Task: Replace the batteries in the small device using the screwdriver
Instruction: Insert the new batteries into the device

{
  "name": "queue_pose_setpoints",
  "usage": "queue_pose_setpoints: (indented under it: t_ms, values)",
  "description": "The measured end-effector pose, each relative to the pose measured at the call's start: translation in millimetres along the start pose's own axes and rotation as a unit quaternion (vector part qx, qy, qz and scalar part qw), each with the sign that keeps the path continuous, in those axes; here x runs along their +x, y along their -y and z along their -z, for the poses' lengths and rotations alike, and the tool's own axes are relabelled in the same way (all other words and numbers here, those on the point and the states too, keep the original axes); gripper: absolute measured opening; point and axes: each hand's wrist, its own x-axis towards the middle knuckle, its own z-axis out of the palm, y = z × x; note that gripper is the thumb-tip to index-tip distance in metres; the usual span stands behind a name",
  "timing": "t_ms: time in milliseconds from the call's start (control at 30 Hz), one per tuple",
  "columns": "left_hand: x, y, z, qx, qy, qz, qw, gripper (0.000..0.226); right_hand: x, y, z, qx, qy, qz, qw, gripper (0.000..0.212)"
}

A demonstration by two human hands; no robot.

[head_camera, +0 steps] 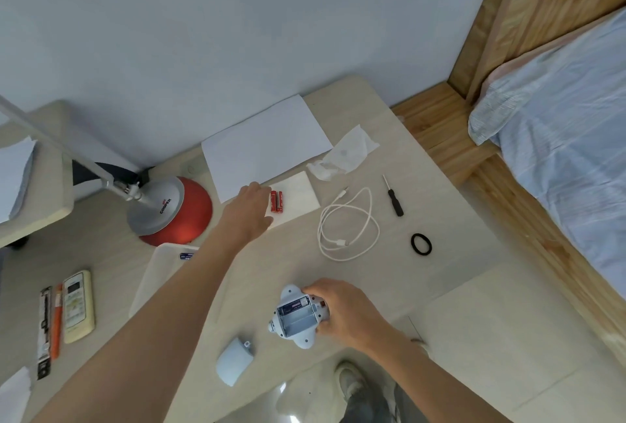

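A small light-blue device point(298, 319) lies on its face near the table's front edge with its battery bay uncovered; one battery sits in the far slot and the other slots look bare. My right hand point(345, 312) grips its right side. The bay's cover point(235, 363) rests to the left of the device. Two red batteries point(277, 201) lie side by side on a white napkin point(299, 197). My left hand point(249, 212) is stretched out to them, fingertips at the batteries' left edge, holding nothing that I can see. The black-handled screwdriver point(393, 197) lies at the far right.
A white cable point(349, 224) is coiled between the napkin and screwdriver, with a black hair band point(421, 244) to its right. A red-based lamp point(169, 210), white sheet of paper point(264, 148), crumpled plastic bag point(345, 153), white tray point(162, 273) and remote control point(78, 305) share the table.
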Motion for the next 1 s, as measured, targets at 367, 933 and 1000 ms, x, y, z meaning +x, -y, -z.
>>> queue_pose_setpoints:
  t_ms: [367, 933, 1000]
  values:
    - [27, 17, -22, -0.131, -0.017, 0.019, 0.991, 0.054, 1, 0, -1, -0.011, -0.001, -0.002, 1.0, 0.054]
    - [-199, -41, -26, -0.482, -0.044, 0.045, 0.874, 0.043, 4, 3, 7, -0.02, 0.012, -0.004, 1.0, 0.055]
    - [-210, -54, -35, -0.44, -0.064, 0.011, 0.896, 0.036, 4, 2, 6, -0.016, 0.008, -0.003, 1.0, 0.051]
